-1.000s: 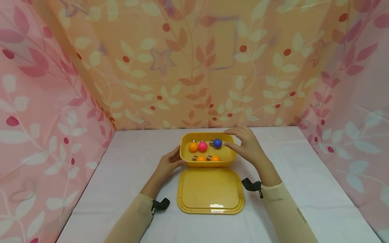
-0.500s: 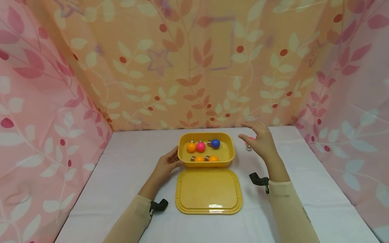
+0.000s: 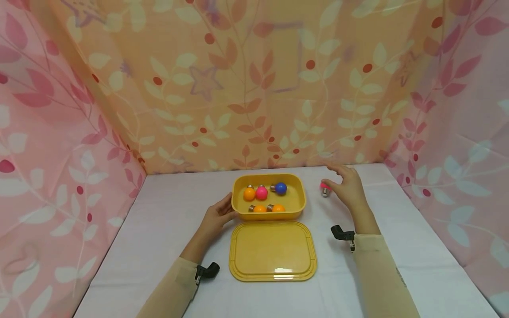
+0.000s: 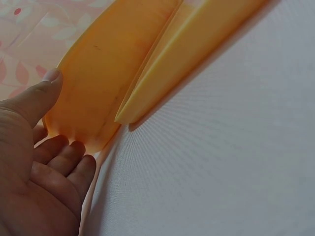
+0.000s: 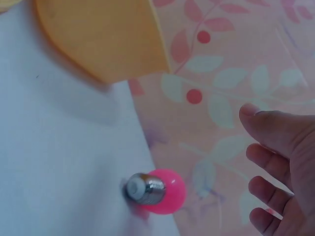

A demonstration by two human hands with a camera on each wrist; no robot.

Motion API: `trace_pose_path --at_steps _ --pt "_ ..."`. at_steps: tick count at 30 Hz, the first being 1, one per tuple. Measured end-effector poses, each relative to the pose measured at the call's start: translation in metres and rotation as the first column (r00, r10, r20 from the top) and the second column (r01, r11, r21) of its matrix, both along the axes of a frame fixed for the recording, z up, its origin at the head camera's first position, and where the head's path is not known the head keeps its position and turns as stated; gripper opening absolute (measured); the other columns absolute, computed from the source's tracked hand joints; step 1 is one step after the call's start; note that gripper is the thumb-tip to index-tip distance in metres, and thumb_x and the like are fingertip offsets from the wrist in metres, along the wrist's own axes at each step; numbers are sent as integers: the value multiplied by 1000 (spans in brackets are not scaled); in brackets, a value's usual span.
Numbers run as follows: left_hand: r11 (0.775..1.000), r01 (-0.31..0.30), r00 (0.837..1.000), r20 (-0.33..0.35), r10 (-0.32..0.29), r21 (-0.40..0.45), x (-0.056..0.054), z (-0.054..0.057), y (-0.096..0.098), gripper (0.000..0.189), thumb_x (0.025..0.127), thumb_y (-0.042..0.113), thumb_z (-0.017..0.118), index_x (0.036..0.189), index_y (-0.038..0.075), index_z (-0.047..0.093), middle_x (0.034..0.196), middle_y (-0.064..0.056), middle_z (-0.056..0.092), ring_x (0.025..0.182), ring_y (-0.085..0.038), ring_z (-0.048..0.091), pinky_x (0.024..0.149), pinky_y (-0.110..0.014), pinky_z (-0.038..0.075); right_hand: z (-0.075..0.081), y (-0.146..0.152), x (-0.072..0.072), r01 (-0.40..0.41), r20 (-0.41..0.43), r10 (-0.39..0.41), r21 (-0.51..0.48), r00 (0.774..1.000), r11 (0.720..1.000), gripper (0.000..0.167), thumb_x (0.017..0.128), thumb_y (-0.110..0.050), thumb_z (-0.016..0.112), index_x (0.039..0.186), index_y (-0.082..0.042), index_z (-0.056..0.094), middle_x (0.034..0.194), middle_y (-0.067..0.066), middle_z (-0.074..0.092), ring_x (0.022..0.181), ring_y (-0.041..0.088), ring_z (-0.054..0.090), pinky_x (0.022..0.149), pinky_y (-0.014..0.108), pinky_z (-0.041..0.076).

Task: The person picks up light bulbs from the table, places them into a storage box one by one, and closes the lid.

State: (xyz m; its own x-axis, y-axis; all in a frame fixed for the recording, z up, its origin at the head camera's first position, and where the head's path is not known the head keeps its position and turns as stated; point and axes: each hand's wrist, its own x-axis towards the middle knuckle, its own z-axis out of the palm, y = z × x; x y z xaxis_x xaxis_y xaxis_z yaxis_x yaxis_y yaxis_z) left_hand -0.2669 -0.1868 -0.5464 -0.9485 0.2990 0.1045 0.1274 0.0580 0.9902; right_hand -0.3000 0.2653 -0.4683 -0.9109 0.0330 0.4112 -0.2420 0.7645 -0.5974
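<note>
- Head view: right hand (image 3: 348, 189) partly hides loose pink bulb (image 3: 325, 190)
- Right wrist view: its grip spread wide, empty, bulb apart
- Left hand (image 3: 216, 217) holds yellow box (image 3: 274, 217) end

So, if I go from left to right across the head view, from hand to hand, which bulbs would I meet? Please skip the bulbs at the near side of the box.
Left hand, orange bulb, inner pink bulb, blue bulb, outer pink bulb (to the right of the yellow box), right hand.
</note>
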Motion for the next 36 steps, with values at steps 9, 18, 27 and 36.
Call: trace_pose_path --at_steps 9,18,27,36 --pt "1000 8 1000 -6 -8 1 2 0 0 86 91 22 79 162 12 31 166 -11 33 147 -29 43 105 -20 48 -27 10 -7 33 164 -32 -1 986 999 61 90 -22 80 144 -4 57 143 23 58 124 43 50 106 60 43" --pt "1000 2 1000 -14 -2 -1 1 -2 -1 86 90 26 81 161 15 34 165 -9 35 146 -26 45 106 -21 48 -45 10 -7 85 281 -65 -57 958 995 71 89 -32 81 149 -9 51 147 21 53 131 43 46 110 63 42" --pt "1000 1 1000 -8 -1 -9 0 -2 0 84 92 24 79 161 16 33 166 -7 35 146 -25 45 106 -20 48 -62 12 -13 70 251 -62 -21 966 997 76 85 -31 84 147 -3 52 141 26 57 124 46 49 108 65 39" --pt "1000 1 1000 4 -1 -20 1 -1 1 82 93 22 78 162 19 33 166 -6 34 147 -25 44 105 -19 48 -69 14 -16 64 241 -75 50 968 997 79 83 -32 86 148 -4 51 136 27 61 119 45 52 104 66 40"
